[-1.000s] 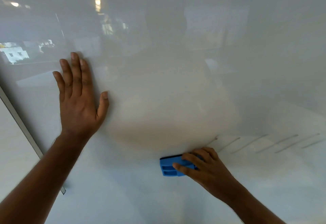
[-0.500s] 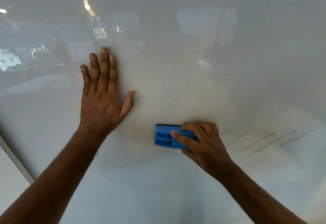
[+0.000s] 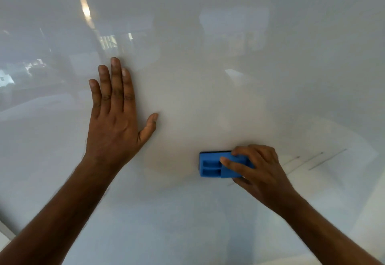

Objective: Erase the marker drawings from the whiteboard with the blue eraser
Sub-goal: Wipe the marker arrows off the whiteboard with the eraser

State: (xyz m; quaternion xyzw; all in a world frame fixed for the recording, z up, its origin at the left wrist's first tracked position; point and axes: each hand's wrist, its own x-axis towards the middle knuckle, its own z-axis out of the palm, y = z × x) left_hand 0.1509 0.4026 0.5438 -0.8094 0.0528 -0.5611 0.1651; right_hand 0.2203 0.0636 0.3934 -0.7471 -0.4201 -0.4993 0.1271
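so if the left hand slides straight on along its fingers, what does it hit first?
Nothing that shows. The left hand lies flat on the whiteboard, fingers pointing up the board. Only bare, reflective board lies ahead, up to the frame's top edge. The blue eraser sits off to its lower right.

The left hand [image 3: 113, 123] lay flat against the whiteboard [image 3: 270, 66], fingers straight and close together, thumb spread out to the side, its forearm reaching up from the lower left corner. The right hand [image 3: 258, 168] was curled round the blue eraser [image 3: 214, 165], index finger laid across its back, its forearm coming from the lower right corner.
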